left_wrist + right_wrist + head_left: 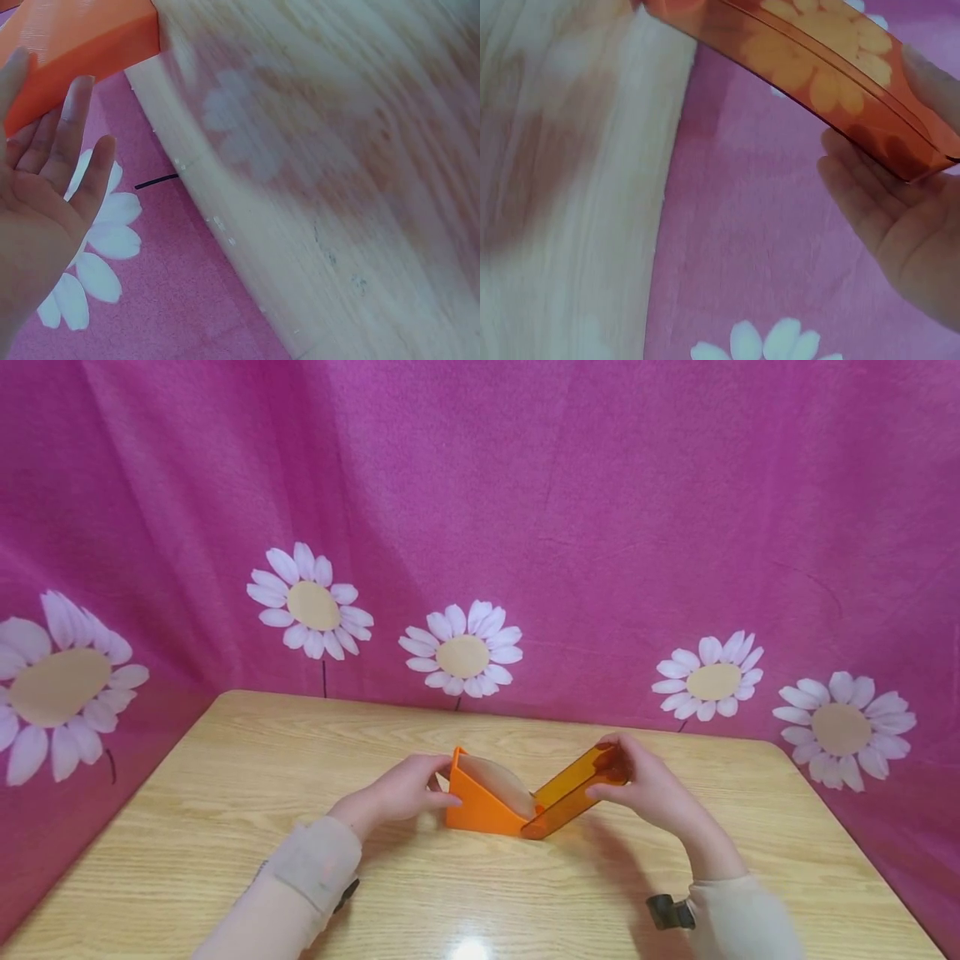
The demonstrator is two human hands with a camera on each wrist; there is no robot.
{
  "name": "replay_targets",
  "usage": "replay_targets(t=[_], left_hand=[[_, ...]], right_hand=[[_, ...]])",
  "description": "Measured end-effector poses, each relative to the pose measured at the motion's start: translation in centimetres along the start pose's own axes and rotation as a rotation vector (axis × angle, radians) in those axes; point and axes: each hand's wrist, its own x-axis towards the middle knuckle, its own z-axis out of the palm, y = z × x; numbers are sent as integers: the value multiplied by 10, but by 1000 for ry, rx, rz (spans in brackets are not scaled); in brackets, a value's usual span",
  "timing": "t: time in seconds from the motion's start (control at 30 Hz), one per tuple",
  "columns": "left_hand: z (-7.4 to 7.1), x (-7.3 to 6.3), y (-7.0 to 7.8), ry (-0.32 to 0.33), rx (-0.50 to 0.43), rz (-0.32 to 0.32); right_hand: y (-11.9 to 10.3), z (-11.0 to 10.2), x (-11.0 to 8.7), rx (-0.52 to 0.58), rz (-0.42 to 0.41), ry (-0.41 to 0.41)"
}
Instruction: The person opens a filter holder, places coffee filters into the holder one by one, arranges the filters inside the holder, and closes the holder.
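Observation:
An orange plastic case (483, 806) with a slanted side stands on the table, its see-through amber lid (573, 793) swung out to the right. The lid's lower end meets the case at the low right corner. Inside the case stands a thin tan piece with a curved edge (501, 783); its kind cannot be told. My left hand (401, 789) grips the case's tall left end, thumb on the near side, other fingers partly hidden behind. With thumb and fingers on opposite sides, my right hand (660, 793) holds the lid's raised free end, also seen in the right wrist view.
The wood-grain table (225, 793) reaches back to a magenta curtain (570, 527) printed with white daisies. The curtain also hangs along the left and right sides. A dark strap piece (670, 912) sticks out at the right wrist.

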Motion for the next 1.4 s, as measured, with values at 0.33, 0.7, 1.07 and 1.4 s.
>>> replay_targets(t=[0.33, 0.7, 1.07, 1.4], left_hand=[[-4, -3, 2, 9, 5, -33], [0, -2, -2, 9, -7, -54], [0, 0, -1, 10, 10, -26], [3, -1, 0, 32, 66, -29]], right_hand=[[-5, 18, 10, 74, 13, 23], [-2, 52, 11, 32, 6, -49], [-8, 68, 21, -57, 30, -71], [-11, 74, 22, -60, -55, -78]])
